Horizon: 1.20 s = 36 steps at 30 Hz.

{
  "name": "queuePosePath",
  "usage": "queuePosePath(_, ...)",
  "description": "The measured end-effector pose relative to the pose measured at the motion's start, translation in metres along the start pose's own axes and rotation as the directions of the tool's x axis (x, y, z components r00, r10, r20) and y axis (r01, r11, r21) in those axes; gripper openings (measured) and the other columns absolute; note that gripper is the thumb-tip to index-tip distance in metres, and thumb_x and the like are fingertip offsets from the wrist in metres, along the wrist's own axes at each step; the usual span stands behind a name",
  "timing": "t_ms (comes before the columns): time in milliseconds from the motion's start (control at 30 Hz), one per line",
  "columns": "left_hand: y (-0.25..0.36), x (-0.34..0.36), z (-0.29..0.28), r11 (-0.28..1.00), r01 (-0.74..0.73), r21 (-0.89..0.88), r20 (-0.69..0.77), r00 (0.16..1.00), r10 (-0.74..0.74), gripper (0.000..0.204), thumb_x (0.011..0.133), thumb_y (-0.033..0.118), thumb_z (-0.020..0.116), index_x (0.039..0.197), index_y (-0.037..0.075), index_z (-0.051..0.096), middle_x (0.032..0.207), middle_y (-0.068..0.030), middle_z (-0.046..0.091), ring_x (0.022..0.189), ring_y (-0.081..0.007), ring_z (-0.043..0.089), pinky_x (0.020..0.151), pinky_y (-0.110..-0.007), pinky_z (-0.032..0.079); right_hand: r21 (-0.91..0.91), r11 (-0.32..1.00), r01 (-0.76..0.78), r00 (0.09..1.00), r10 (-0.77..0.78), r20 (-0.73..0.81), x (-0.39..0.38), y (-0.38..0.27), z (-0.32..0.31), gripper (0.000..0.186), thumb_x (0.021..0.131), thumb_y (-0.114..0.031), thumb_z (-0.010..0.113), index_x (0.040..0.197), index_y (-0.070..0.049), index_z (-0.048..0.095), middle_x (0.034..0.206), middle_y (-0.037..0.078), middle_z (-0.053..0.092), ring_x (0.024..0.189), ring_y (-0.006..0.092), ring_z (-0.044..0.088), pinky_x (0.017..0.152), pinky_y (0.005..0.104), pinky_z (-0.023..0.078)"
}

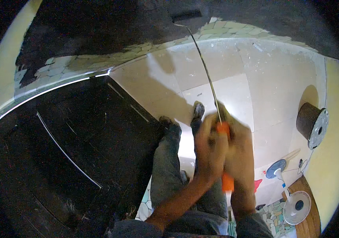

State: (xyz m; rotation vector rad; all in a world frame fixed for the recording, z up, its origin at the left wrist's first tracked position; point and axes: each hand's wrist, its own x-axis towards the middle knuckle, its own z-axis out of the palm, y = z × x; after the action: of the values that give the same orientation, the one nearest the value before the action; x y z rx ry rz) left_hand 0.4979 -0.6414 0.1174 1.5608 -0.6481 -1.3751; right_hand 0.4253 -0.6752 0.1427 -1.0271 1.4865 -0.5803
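Both my hands are wrapped round the orange handle [228,182] of a long paint roller, my left hand [211,148] and my right hand [239,144] close together and slightly blurred. From the handle a thin metal rod [203,63] runs up and away to a dark roller head [187,16]. The head lies against the far wall [137,23], on its dark-coated part. Below the ragged edge of the dark coat shows a strip of pale stone-pattern wall [241,28]. My fingers partly hide the handle.
A black panelled surface [58,146] fills the left side, beside my legs. Light, speckled floor tiles [217,87] lie ahead. At right stand a dark spool-like drum [313,125] with a pale end and a white pedestal fan [296,207], near the yellow wall [330,158].
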Motion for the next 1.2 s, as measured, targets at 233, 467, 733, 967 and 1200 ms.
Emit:
queuePosePath(233, 0.025, -0.035, -0.005, 0.999, -0.031, -0.013, 0.092, 0.995, 0.032, 0.045, 0.084, 0.023, 0.051, 0.121, -0.003, 0.049, 0.102, -0.0096, 0.055, 0.094, -0.0167, 0.052, 0.084, -0.032, 0.043, 0.104, 0.991, -0.087, 0.994, 0.093, -0.058, -0.043, -0.027, -0.001, 0.024, 0.079, -0.008, 0.058, 0.099, 0.006, 0.059, 0.072, 0.009, 0.060, 0.068, 0.0116, 0.054, 0.061, 0.0275, 0.047)
queuePosePath(467, 0.003, -0.006, -0.007, 1.000, -0.008, -0.013, 0.039, 0.999, 0.009, 0.032, 0.080, 0.018, 0.048, 0.105, 0.000, 0.056, 0.087, -0.0098, 0.058, 0.079, -0.0176, 0.055, 0.075, -0.031, 0.046, 0.282, 0.959, -0.021, 1.000, 0.026, -0.012, -0.013, 0.007, 0.005, 0.026, 0.077, -0.004, 0.059, 0.099, 0.009, 0.063, 0.082, 0.006, 0.061, 0.074, 0.0104, 0.054, 0.067, 0.0258, 0.047)
queuePosePath(733, 0.103, -0.090, -0.001, 0.987, -0.147, -0.065, 0.092, 0.984, 0.153, 0.035, 0.084, 0.019, 0.047, 0.110, -0.003, 0.053, 0.089, -0.0093, 0.059, 0.075, -0.0133, 0.055, 0.068, -0.027, 0.046, 0.283, 0.958, 0.038, 0.999, -0.038, -0.005, -0.105, -0.081, -0.020, 0.041, 0.080, 0.000, 0.052, 0.121, 0.008, 0.055, 0.103, 0.011, 0.064, 0.093, 0.0153, 0.058, 0.087, 0.0265, 0.046)
queuePosePath(967, 0.071, -0.080, -0.008, 0.993, -0.112, -0.032, 0.060, 0.992, 0.114, 0.030, 0.085, 0.017, 0.049, 0.108, -0.001, 0.055, 0.089, -0.0097, 0.060, 0.080, -0.0159, 0.057, 0.075, -0.029, 0.046, 0.303, 0.948, 0.098, 0.995, -0.091, -0.038, -0.092, -0.040, -0.006, 0.025, 0.083, -0.004, 0.057, 0.105, 0.008, 0.061, 0.097, 0.008, 0.062, 0.082, 0.0118, 0.057, 0.075, 0.0265, 0.048)
queuePosePath(1200, 0.056, -0.114, -0.038, 0.999, 0.028, 0.019, 0.021, 0.999, -0.028, 0.040, 0.095, 0.036, 0.051, 0.116, 0.002, 0.052, 0.109, -0.0132, 0.059, 0.105, -0.0235, 0.056, 0.093, -0.034, 0.042, 0.200, 0.962, 0.188, 0.978, -0.165, -0.128, -0.111, -0.024, 0.023, 0.021, 0.084, -0.009, 0.057, 0.093, 0.009, 0.065, 0.102, 0.019, 0.064, 0.080, 0.0137, 0.056, 0.073, 0.0277, 0.047)
